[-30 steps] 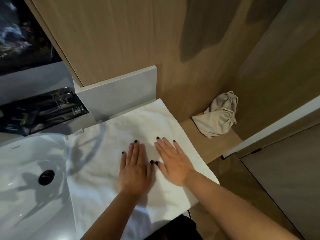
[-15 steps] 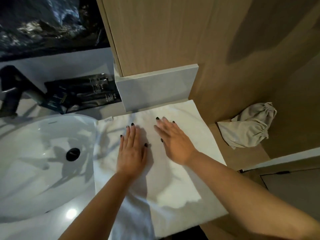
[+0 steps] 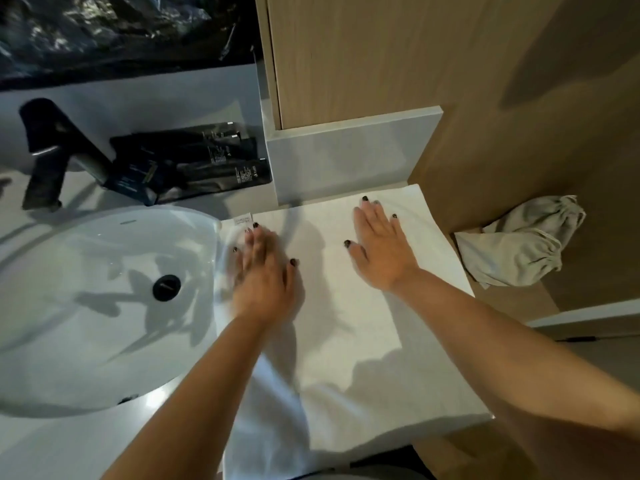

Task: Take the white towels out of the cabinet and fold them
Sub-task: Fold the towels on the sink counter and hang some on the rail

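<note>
Bathroom counter [image 3: 104, 441] pale, white sink [image 3: 86, 306] at left, black faucet [image 3: 45, 157] behind it. White towel [image 3: 346, 323] lay spread flat on counter right of sink, near edge hanging over front. We pressed left hand [image 3: 263, 282] flat on towel's left side, fingers straight, slightly blurred. Our right hand [image 3: 381, 251] lay flat on far right part, fingers extended. Beige cloth bag [image 3: 519, 247] sat on wooden ledge [image 3: 519, 299] beside towel. Black sachets [image 3: 194, 164] behind sink.

Left hand [image 3: 265, 275] and right hand [image 3: 379, 245] spread apart across towel [image 3: 346, 341] — toward edges.
</note>
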`<state>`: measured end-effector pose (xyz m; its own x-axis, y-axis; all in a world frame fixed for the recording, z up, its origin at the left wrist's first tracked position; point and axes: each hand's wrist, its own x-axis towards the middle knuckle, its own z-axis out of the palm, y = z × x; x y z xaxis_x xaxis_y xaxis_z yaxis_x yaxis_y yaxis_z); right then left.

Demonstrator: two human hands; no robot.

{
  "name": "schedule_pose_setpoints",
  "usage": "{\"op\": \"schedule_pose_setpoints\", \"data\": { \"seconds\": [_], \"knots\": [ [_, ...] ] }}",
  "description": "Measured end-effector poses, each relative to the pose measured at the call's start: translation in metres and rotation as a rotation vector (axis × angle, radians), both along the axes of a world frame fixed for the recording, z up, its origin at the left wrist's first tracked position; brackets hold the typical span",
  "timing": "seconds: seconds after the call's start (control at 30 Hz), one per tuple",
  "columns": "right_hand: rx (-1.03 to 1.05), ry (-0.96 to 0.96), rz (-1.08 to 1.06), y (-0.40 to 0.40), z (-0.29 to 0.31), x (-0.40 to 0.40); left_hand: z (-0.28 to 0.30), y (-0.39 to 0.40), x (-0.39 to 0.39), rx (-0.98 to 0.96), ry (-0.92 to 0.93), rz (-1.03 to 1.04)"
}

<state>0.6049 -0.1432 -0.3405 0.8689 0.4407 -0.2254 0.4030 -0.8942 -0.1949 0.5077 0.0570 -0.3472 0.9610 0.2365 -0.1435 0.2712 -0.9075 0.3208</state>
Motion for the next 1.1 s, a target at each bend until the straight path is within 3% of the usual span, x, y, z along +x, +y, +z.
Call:
{"op": "schedule_pose_setpoints", "data": {
  "seconds": [0.13, 0.27, 0.53, 0.67, 0.77, 0.83, 1.1],
  "knots": [
    [0.203, -0.1, 0.121, 0.01, 0.012, -0.076, -0.003, -0.034, -0.065, -0.006, -0.008, -0.167],
    [0.073, -0.055, 0.201, 0.0, -0.007, -0.142, -0.015, -0.032, -0.1, 0.053, 0.019, -0.251],
    [-0.116, -0.042, -0.01, -0.047, -0.019, -0.112, -0.013, 0.006, -0.119, 0.119, 0.016, -0.244],
    [-0.049, -0.039, -0.136, -0.02, -0.007, -0.126, -0.007, 0.006, -0.128, 0.079, 0.023, -0.174],
    [0.107, -0.108, 0.07, 0.012, -0.006, -0.177, -0.003, -0.011, -0.143, 0.033, -0.007, -0.227],
    [0.079, -0.113, 0.194, 0.014, -0.012, -0.204, -0.007, -0.016, -0.153, 0.057, -0.034, -0.31],
    [-0.136, -0.041, 0.104, -0.083, -0.013, -0.179, -0.017, -0.004, -0.161, 0.121, -0.072, -0.355]
  ]
}}
